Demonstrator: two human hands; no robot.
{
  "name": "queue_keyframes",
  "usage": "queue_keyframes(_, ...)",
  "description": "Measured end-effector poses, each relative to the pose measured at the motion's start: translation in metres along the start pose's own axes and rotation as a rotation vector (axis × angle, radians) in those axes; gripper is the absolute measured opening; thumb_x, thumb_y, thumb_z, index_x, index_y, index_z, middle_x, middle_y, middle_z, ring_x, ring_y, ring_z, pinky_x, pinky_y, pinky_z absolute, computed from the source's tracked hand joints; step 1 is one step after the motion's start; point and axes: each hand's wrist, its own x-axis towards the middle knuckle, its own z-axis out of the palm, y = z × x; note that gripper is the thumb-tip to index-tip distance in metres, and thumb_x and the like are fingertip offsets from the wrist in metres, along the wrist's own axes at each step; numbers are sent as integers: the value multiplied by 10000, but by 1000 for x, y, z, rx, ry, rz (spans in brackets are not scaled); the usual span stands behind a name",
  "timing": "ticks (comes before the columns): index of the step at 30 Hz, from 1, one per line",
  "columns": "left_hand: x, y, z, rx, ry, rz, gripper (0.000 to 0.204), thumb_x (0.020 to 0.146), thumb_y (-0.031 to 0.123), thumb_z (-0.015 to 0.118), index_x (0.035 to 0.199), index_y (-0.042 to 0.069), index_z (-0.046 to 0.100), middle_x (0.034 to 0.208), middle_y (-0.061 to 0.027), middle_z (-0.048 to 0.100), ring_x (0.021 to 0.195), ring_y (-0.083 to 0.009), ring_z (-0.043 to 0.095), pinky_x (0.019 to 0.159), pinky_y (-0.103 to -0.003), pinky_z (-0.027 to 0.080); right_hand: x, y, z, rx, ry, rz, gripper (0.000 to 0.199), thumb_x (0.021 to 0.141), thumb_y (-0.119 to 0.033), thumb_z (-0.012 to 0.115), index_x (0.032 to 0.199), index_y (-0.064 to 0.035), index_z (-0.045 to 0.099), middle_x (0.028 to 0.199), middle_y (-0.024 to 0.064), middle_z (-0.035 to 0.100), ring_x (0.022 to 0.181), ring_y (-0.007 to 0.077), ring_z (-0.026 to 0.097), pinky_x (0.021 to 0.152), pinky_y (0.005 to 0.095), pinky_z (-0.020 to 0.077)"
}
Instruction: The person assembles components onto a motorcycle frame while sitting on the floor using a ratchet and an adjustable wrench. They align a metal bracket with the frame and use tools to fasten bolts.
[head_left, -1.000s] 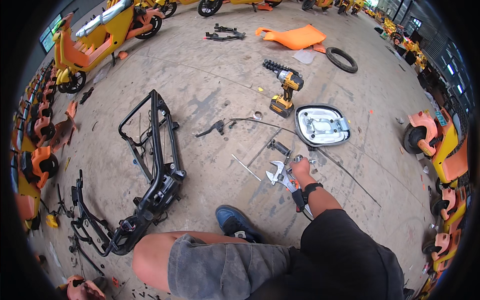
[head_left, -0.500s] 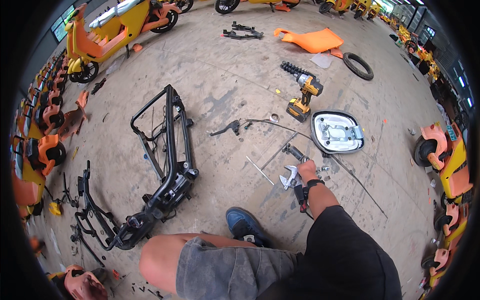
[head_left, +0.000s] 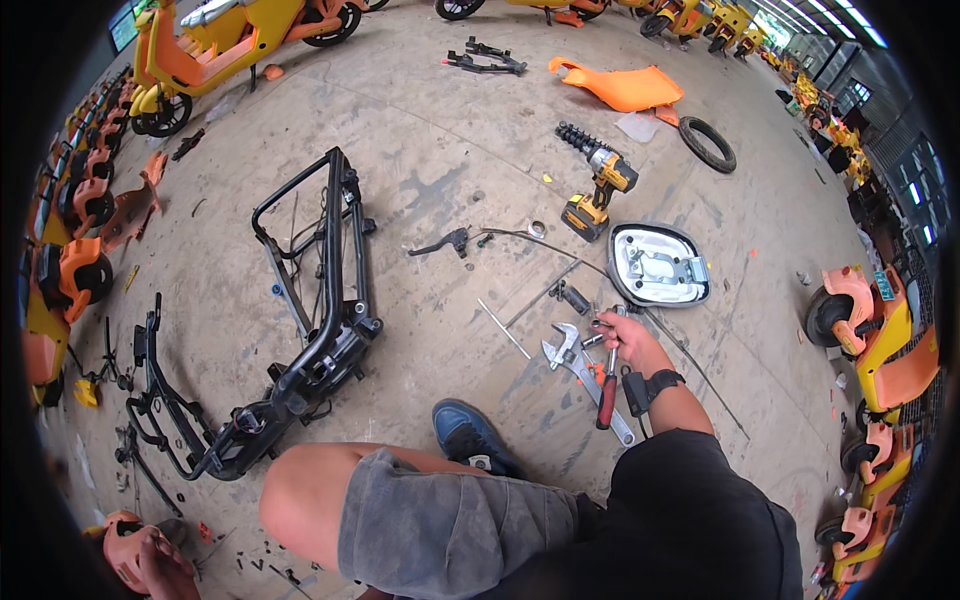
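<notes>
My right hand (head_left: pixel 628 336) is closed round a small silver metal piece (head_left: pixel 600 323), its exact kind unclear. Just below the fingers lies a tool with a red and black handle (head_left: pixel 606 402), its metal shaft reaching up toward the hand. A large adjustable wrench (head_left: pixel 574 362) lies on the floor beside it. Beyond the fingers rests a short black cylinder (head_left: pixel 575 299). At the lower left edge my left hand (head_left: pixel 163 568) shows dark and partly cut off, against an orange moulded part (head_left: pixel 122 550); its fingers cannot be made out.
A black scooter frame (head_left: pixel 335 270) lies left of my shoe (head_left: pixel 470 438). Ahead are a cordless impact wrench (head_left: pixel 600 190), a white-lined lid (head_left: pixel 655 265), a brake lever (head_left: pixel 442 242), an orange panel (head_left: pixel 625 88) and a tyre (head_left: pixel 707 145). Scooters (head_left: pixel 250 40) line the sides.
My right hand has drawn back from the black cylinder and now pinches a small metal piece. The wrench shows more fully. My left hand has come into view at lower left.
</notes>
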Motion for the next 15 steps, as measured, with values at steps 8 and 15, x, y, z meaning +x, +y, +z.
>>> queue_keyframes(8, -24, -3, 18, -77, 94, 174, 120, 965, 98, 519, 861, 63, 565, 738, -63, 596, 704, -165, 546, 686, -294, 461, -66, 1, 55, -236, -277, -301, 96, 863, -78, 680, 887, -40, 596, 643, -15, 499, 463, 57, 397, 386, 223, 285)
queue_keyframes(15, -29, -3, 2, -116, 48, 192, 89, 963, 95, 512, 906, 56, 568, 785, -58, 603, 705, -154, 544, 665, -276, 455, -76, 35, 88, -696, 15, -923, 292, 794, -109, 756, 991, -14, 564, 900, 52, 664, 781, 107, 613, 709, 276, 499)
